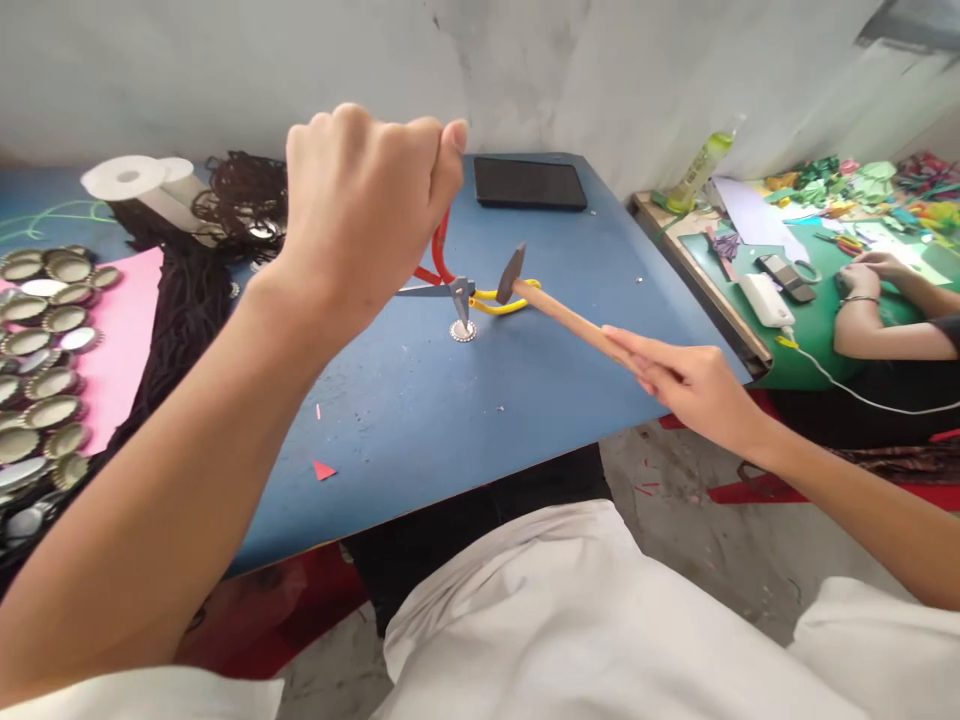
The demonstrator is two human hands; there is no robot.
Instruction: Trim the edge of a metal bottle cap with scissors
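Observation:
My left hand [367, 190] is closed around the red handles of a pair of scissors [457, 292], raised above the blue table [420, 420]. The scissors point downward, their tip on a bottle cap [463, 332] lying on the table. In my right hand [682, 380] is a hammer [577, 325], gripped by its wooden handle. The dark hammer head is just right of the scissors, apart from them. Yellow-handled scissors [499, 307] lie behind, partly hidden by the red pair and the hammer head.
At the left, several bottle caps [52, 410] rest on pink paper [135, 340], beside dark cords [187, 320] and white rolls [127, 178]. A black tablet [529, 184] lies at the back. On the right, another person's hands [870, 280] are over a green table [817, 345].

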